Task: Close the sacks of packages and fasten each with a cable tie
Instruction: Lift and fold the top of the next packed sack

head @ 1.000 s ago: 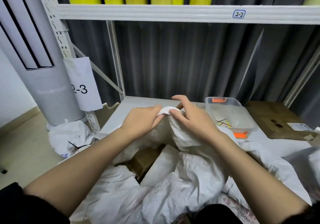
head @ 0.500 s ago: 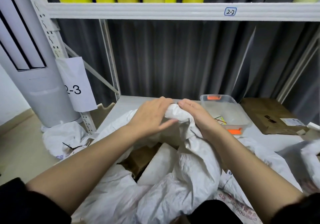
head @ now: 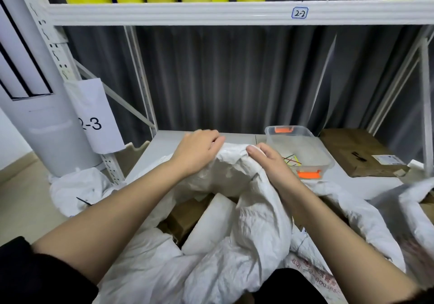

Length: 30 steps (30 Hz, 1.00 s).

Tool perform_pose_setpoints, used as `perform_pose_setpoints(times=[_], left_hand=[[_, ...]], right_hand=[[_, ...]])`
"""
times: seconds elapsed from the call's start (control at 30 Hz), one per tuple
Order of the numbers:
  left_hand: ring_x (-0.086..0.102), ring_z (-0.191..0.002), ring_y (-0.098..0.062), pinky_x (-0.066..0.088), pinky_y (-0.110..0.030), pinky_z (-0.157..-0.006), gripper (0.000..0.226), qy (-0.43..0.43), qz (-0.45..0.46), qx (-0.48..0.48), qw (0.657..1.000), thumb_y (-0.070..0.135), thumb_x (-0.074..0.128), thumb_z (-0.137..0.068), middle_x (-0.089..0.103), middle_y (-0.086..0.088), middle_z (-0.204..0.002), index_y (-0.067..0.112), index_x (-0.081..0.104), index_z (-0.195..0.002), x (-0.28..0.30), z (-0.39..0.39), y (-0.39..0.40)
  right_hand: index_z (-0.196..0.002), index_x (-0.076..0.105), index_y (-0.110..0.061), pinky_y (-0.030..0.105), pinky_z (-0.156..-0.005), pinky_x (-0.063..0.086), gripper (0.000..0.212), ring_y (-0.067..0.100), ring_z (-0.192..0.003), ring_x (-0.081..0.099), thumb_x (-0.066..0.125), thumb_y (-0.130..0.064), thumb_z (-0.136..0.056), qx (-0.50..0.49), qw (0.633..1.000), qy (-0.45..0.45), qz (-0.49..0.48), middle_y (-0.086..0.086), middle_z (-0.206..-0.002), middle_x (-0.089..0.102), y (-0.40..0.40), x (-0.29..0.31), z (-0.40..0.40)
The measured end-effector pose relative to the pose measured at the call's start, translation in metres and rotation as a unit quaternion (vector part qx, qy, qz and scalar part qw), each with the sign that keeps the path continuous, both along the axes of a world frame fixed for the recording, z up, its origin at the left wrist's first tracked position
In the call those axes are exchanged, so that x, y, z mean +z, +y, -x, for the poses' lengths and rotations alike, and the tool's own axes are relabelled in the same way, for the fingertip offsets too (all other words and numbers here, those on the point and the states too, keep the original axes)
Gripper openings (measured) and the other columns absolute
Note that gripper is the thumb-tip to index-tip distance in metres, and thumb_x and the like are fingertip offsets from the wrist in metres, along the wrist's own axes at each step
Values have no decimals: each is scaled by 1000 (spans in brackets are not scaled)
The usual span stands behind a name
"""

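Both hands bunch the mouth of the white sack (head: 234,245) near the front edge of the shelf: the left hand (head: 196,149) and the right hand (head: 267,160) each clamp its fabric, probably to narrow the neck for a cable tie from the clear box (head: 312,144)

Both bare forearms extend forward from dark sleeves, converging toward the far centre. Left hand (head: 196,152): palm down, fingers curled, gripping. Right hand (head: 267,160): fingers curled, thumb on top, pinching.
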<state>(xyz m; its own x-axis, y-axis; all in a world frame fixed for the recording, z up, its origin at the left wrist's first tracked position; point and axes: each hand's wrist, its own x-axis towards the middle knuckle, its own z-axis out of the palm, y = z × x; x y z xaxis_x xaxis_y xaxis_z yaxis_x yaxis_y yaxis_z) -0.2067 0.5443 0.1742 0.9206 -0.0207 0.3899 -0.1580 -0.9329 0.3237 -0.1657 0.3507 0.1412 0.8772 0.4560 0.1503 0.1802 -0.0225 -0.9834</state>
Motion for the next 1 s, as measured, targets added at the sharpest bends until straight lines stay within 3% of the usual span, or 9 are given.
perform_pose_setpoints(times=[0.13, 0.27, 0.33, 0.43, 0.5, 0.6, 0.73, 0.87, 1.0], left_hand=[[55, -96, -14, 43, -33, -84, 49, -93, -159, -123, 975, 54, 51, -85, 59, 3, -111, 19, 51, -120, -9, 0, -14], [63, -81, -23, 46, -35, -66, 35, -140, -230, -95, 958, 42, 44, -93, 65, -4, -96, 15, 56, -112, -20, -13, -12], [64, -69, -23, 45, -31, -55, 37, -163, -239, -80, 954, 42, 35, -92, 67, -2, -84, 15, 59, -101, -18, -14, -9], [62, -61, -21, 41, -29, -47, 38, -182, -251, -66, 948, 42, 31, -93, 65, 2, -75, 16, 59, -94, -16, -14, -7], [61, -64, -20, 44, -32, -49, 40, -157, -243, -55, 956, 42, 26, -95, 64, 3, -77, 16, 57, -98, -16, -14, -6], [60, -69, -21, 46, -40, -59, 41, -117, -253, -45, 959, 39, 19, -97, 62, 2, -83, 17, 52, -106, -13, -16, -4], [57, -56, -22, 42, -37, -51, 30, -122, -286, -50, 949, 28, 26, -96, 60, 2, -70, 16, 54, -97, -9, -17, 13], [58, -59, -22, 45, -39, -60, 33, -91, -269, -33, 958, 28, 22, -93, 61, 2, -70, 18, 54, -97, -6, -15, 23], [59, -96, -17, 40, -34, -89, 34, -80, -188, -106, 973, 28, 37, -88, 64, 5, -107, 20, 55, -115, -1, -8, 3]], right_hand=[[-101, 59, -4, 36, -76, 42, 39, 27, -87, 54, 64, -40, -87, 69, 984, 144, -81, 19, -95, 57, 3, 8, -8], [-118, 55, -20, 27, -81, 46, 34, 5, -87, 60, 56, -43, -93, -5, 999, 9, 38, 3, -106, 63, 2, 9, 2], [-137, 38, -31, 26, -92, 41, 65, 2, -108, 53, 62, -57, -83, -56, 983, -50, 169, -12, -124, 52, -5, -1, 7], [-150, 16, -30, 25, -97, 32, 92, 11, -127, 41, 68, -56, -79, -23, 979, 46, 195, -8, -140, 36, -12, -17, 15], [-147, 22, -32, 24, -91, 37, 83, 10, -114, 49, 72, -45, -81, -25, 987, 85, 132, -7, -135, 43, -11, -22, 19], [-136, 38, -36, 21, -86, 46, 67, 8, -105, 56, 74, -20, -82, -64, 997, -13, 47, 0, -123, 55, -7, -23, 23], [-123, 58, -28, 14, -82, 47, 54, 0, -97, 60, 71, 3, -80, -56, 996, -52, -54, -9, -110, 63, -19, -13, 29], [-107, 72, -18, 19, -82, 51, 37, 9, -98, 66, 68, 5, -79, 82, 991, 47, -95, -6, -109, 72, -36, -5, 23], [-96, 74, -16, 25, -69, 56, 37, 21, -80, 69, 56, -2, -67, 119, 954, 198, -191, 12, -97, 72, -34, -11, 14]])
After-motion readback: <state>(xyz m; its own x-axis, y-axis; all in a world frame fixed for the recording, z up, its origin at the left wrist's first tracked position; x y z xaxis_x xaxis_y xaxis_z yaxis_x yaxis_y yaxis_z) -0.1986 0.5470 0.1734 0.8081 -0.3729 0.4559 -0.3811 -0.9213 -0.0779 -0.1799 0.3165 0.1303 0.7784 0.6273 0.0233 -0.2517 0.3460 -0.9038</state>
